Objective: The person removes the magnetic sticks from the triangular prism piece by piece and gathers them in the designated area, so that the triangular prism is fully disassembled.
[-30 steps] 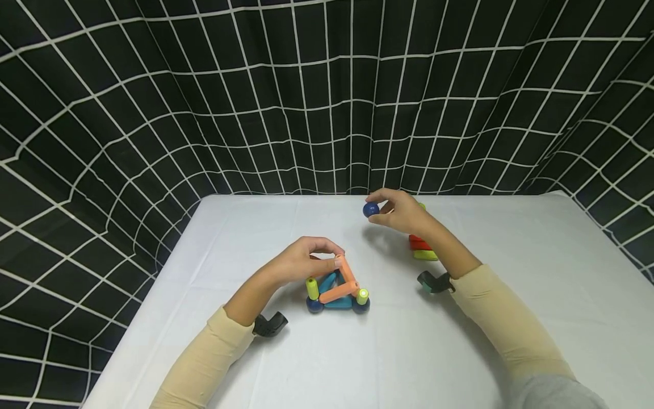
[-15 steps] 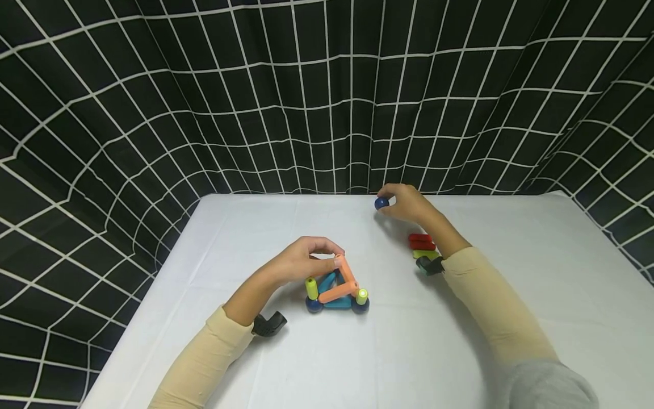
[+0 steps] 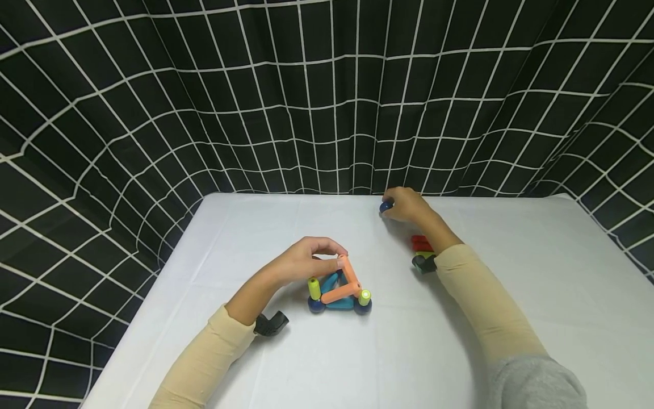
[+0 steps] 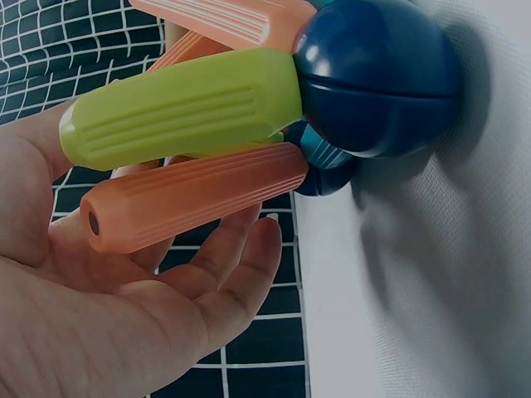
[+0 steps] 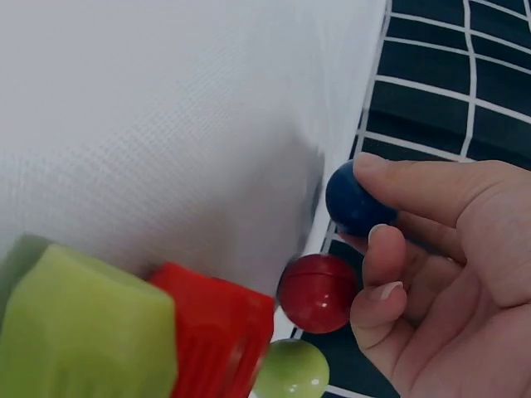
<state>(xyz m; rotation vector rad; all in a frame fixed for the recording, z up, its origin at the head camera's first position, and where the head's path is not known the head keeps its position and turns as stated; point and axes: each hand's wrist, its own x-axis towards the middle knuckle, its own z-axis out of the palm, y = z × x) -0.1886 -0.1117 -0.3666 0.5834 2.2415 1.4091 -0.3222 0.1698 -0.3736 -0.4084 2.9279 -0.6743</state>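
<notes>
My right hand pinches a dark blue ball between thumb and fingers near the table's back edge. Whether the ball touches the cloth I cannot tell. A red ball and a lime-green ball lie beside it in the right wrist view. With thumb and fingers, my left hand grips the upper end of an orange rod on a small frame of rods and balls. That frame has blue balls at its base, teal rods low down and upright lime rods.
Red rods and lime rods lie in a pile under my right forearm. White cloth covers the table. A black curtain with a white grid hangs behind the back edge.
My right hand has carried the blue ball to the right along the back of the table, then slightly down. My left hand and the rod frame have stayed in place.
</notes>
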